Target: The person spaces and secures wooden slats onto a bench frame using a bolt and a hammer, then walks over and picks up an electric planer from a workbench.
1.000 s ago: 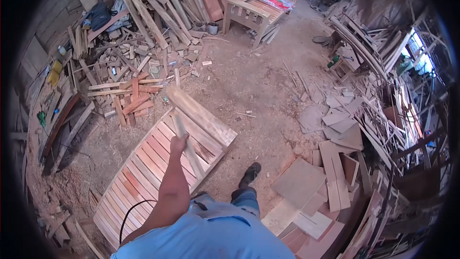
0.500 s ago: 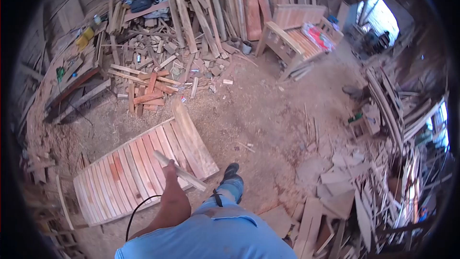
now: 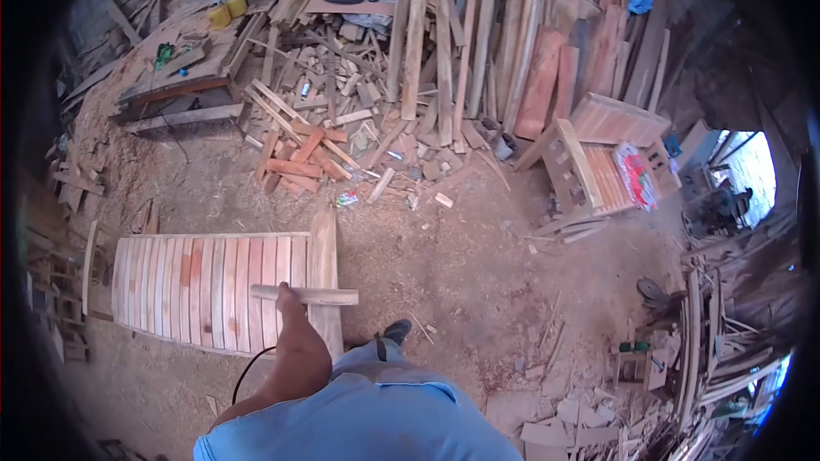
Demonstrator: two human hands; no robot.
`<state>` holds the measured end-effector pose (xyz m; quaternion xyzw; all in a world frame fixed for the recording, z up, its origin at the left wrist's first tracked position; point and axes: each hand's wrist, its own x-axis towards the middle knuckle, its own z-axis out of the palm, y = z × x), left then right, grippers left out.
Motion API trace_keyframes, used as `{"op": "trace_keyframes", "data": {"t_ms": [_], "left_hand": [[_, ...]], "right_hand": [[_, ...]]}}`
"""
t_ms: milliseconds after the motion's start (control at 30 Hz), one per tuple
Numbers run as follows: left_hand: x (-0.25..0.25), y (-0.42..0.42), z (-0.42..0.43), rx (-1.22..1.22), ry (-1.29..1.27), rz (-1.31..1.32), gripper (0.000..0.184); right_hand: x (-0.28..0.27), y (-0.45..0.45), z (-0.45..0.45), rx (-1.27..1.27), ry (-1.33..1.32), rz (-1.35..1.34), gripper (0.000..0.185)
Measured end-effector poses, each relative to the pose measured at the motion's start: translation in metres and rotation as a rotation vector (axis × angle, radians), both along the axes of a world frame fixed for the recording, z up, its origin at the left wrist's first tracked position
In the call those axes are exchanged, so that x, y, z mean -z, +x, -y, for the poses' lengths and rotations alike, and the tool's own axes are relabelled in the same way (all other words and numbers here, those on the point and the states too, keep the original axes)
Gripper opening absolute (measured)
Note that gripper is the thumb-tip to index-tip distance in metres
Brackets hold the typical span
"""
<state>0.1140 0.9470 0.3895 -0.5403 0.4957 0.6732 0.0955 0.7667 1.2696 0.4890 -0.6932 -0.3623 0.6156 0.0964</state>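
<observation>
A short, pale wooden bar (image 3: 329, 296) is in my left hand (image 3: 289, 297), whose fingers are wrapped round it near its left end. The bar lies level across the view, above a slatted wooden panel (image 3: 209, 290) and its wide end board (image 3: 324, 260). Whether bar and panel touch, I cannot tell. A dark cord loops beside my left forearm. My right hand is out of view. One shoe (image 3: 397, 330) shows on the floor, right of the panel.
A wooden bench (image 3: 589, 158) with a red and white packet stands at the upper right. Offcuts (image 3: 307, 154) lie in a heap beneath leaning planks (image 3: 444, 51). At the upper left is a workbench (image 3: 192, 77). More scrap wood lies at lower right.
The view has swung, so the panel now lies level at the left and the bench sits lower and further right. My left hand still holds the bar, now turned level.
</observation>
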Motion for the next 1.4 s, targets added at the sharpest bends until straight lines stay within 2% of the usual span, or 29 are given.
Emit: {"op": "trace_keyframes", "data": {"t_ms": [133,200,233,267,300,333,367,400,433,533,567,667,733,767,833,867,900,933,967,1000,1067,1133,1200,1233,1267,1333,1367,1400], "left_hand": [[-0.032,-0.088,-0.077,0.039,0.016,-0.137,0.069],[-0.043,-0.147,-0.118,-0.002,0.212,-0.293,0.065],[-0.023,-0.198,-0.132,0.08,0.391,-0.432,0.062],[-0.049,-0.237,-0.151,0.161,0.422,-0.527,0.065],[-0.067,-0.287,-0.179,0.061,0.486,-0.647,0.066],[-0.088,-0.331,-0.208,0.007,0.383,-0.832,0.062],[-0.16,-0.352,-0.219,0.161,0.223,-0.686,0.052],[-0.221,-0.365,-0.239,0.174,0.072,-0.652,0.047],[-0.25,-0.376,-0.249,0.181,-0.075,-0.61,0.043],[-0.196,-0.444,-0.228,0.297,-0.3,-0.733,0.035],[-0.174,-0.45,-0.222,0.358,-0.489,-0.736,0.035],[-0.188,-0.369,-0.209,0.455,-0.266,-0.714,0.046],[-0.164,-0.316,-0.183,0.412,-0.256,-0.485,0.055],[-0.151,-0.293,-0.165,0.377,-0.248,-0.384,0.062],[-0.11,-0.258,-0.126,0.108,-0.115,-0.189,0.062],[-0.057,-0.247,-0.093,-0.026,0.012,-0.104,0.043],[-0.02,-0.225,-0.071,-0.021,-0.029,-0.138,0.029],[-0.007,-0.208,-0.058,-0.108,-0.034,-0.097,0.018],[0.006,-0.196,-0.051,-0.196,-0.027,-0.051,0.022],[0.007,-0.183,-0.041,0.259,-0.384,-0.003,0.025],[0.049,-0.158,-0.036,0.007,-0.334,0.137,0.028],[0.034,-0.146,-0.042,-0.334,-0.294,0.142,0.016],[0.062,-0.131,-0.037,-0.482,-0.215,0.143,0.012],[0.064,-0.131,-0.033,-0.55,-0.181,0.132,0.016],[0.067,-0.132,-0.034,-0.56,-0.251,0.186,0.028],[0.06,-0.14,-0.037,-0.618,-0.264,0.203,0.049],[0.05,-0.152,-0.036,-0.684,-0.233,0.183,0.053],[0.036,-0.162,-0.037,-0.751,-0.201,0.166,0.058]], "right_hand": [[0.004,-0.087,-0.101,-0.13,-0.024,-0.017,0.019],[0.009,-0.132,-0.146,-0.212,-0.046,-0.017,0.018],[0.013,-0.157,-0.167,-0.253,-0.062,-0.016,0.018],[0.018,-0.181,-0.189,-0.298,-0.076,-0.015,0.018],[0.025,-0.206,-0.211,-0.343,-0.089,-0.014,0.017],[0.03,-0.227,-0.231,-0.383,-0.103,-0.011,0.017],[0.036,-0.246,-0.251,-0.422,-0.114,-0.004,0.017],[0.042,-0.266,-0.271,-0.459,-0.125,0.005,0.017],[0.046,-0.283,-0.291,-0.505,-0.133,0.016,0.017],[0.058,-0.344,-0.353,-0.62,-0.16,0.042,0.016],[0.063,-0.361,-0.376,-0.657,-0.166,0.053,0.016],[0.073,-0.394,-0.445,-0.776,-0.176,0.122,0.016],[0.071,-0.416,-0.488,-0.853,-0.181,0.182,0.017],[0.072,-0.431,-0.507,-0.893,-0.184,0.201,0.017],[0.08,-0.47,-0.544,-0.967,-0.198,0.227,0.017],[0.087,-0.488,-0.564,-1.004,-0.209,0.236,0.017],[0.095,-0.512,-0.579,-1.039,-0.223,0.242,0.018],[0.113,-0.533,-0.602,-1.06,-0.252,0.246,0.018],[0.092,-0.587,-0.589,-1.096,-0.198,0.225,0.021],[0.076,-0.632,-0.579,-1.124,-0.175,0.194,0.023],[0.052,-0.709,-0.565,-1.162,-0.162,0.13,0.029],[0.035,-0.772,-0.548,-1.198,-0.206,0.064,0.034],[0.024,-0.827,-0.53,-1.21,-0.321,-0.007,0.04],[0.026,-0.851,-0.52,-1.232,-0.363,-0.035,0.042],[0.027,-0.873,-0.51,-1.278,-0.379,-0.045,0.045],[0.106,-0.898,-0.531,-1.615,-0.154,-0.067,0.041],[0.144,-0.911,-0.541,-1.763,-0.017,-0.074,0.04],[0.143,-0.935,-0.531,-1.806,0.017,-0.025,0.039]]}}
